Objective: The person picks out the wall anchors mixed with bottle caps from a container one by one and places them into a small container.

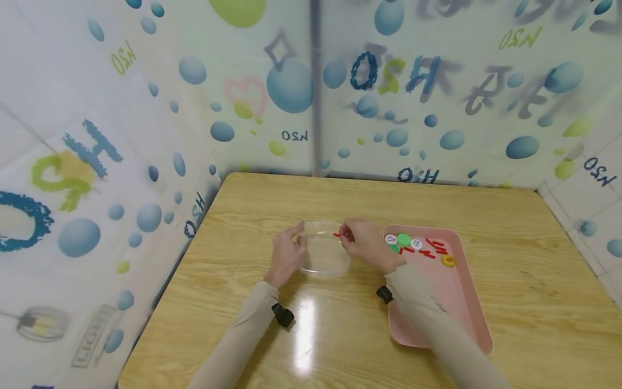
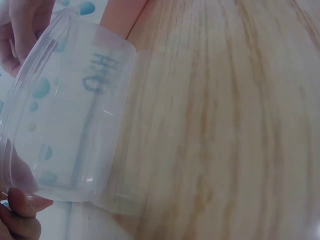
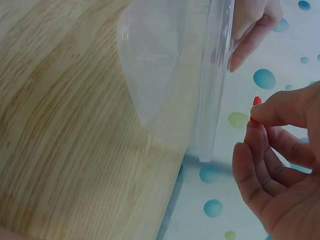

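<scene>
A clear plastic container [image 1: 324, 256] stands on the wooden table, its rim and walls see-through in both wrist views. At its left side, my left hand [image 1: 288, 254] holds the rim, fingers curled at the edge. My right hand [image 1: 362, 240] is above the container's right rim. Between thumb and forefinger it pinches a small red stick [image 3: 257, 101], whose tip points left in the head view [image 1: 336, 234]. Through the clear walls I make out no contents. Other red sticks [image 1: 430, 255] lie in the pink tray [image 1: 452, 302] to the right.
Inside the tray's far part are a light green disc [image 1: 403, 240], white printed discs [image 1: 416, 244] and a yellow disc [image 1: 448, 261]. My right forearm crosses over the tray. A patterned curtain [image 1: 272, 151] borders the table [image 1: 529, 259] at the back and left.
</scene>
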Demonstrator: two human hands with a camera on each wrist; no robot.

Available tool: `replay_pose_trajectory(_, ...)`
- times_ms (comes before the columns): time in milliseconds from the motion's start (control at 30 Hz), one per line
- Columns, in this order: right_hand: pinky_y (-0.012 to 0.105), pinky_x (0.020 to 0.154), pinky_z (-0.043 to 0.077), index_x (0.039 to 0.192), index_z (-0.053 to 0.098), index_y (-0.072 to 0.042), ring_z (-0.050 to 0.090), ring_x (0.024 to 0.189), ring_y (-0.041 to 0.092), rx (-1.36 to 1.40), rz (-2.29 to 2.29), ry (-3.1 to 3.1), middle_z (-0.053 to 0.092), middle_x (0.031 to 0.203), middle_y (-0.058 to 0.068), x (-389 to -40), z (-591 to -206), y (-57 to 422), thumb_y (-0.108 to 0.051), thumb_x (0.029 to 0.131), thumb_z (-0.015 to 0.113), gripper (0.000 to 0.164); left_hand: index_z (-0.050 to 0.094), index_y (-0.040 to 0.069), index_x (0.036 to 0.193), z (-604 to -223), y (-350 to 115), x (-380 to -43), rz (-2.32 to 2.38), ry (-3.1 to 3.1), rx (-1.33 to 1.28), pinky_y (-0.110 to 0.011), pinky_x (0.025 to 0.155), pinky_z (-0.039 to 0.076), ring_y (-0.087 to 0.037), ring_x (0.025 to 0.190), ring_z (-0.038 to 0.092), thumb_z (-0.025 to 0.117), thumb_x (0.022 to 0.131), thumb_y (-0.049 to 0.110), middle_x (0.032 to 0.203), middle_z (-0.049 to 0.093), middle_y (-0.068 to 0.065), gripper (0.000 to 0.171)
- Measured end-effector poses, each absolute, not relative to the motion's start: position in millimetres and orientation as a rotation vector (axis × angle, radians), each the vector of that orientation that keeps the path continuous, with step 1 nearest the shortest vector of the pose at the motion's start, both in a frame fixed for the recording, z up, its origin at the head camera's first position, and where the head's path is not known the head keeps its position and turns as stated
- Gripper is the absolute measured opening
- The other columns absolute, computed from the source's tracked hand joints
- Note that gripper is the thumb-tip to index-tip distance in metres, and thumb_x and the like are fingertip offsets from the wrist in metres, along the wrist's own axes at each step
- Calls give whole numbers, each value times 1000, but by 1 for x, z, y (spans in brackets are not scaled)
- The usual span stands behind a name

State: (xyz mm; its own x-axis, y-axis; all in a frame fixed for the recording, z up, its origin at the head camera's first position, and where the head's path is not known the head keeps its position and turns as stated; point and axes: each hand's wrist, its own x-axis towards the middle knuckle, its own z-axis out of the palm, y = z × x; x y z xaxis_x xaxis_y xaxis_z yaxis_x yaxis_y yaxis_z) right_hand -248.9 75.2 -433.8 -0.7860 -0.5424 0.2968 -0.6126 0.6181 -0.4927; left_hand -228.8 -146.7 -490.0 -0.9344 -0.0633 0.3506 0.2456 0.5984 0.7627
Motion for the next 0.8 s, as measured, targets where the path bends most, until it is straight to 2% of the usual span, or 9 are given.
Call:
replay_pose_trajectory(233,23,65,51,89,67,-4,57,71,13,1053,894,-2699,66,81,6,-248,-436,55,-2,88,70,3,66,-5,129,-490,-146,-229,-1241,-2479,-119,-17,36,23,6,39,19,55,85,-6,117,72,-22,45)
replay_pose_trajectory(533,19,64,51,83,70,-2,61,70,12,1107,918,-2667,70,78,7,-247,-448,41,1,87,70,5,67,-5,128,-494,-143,-229,-1228,-2481,-98,-19,41,28,7,41,24,56,85,-5,112,75,-21,45)
replay_pose_trajectory(800,23,66,54,83,72,-4,62,70,11,1061,965,-2717,72,79,6,-246,-444,36,-1,89,73,6,66,-6,129,-491,-144,-229,-1240,-2489,-97,-18,39,26,4,40,25,55,86,-6,114,74,-22,45)
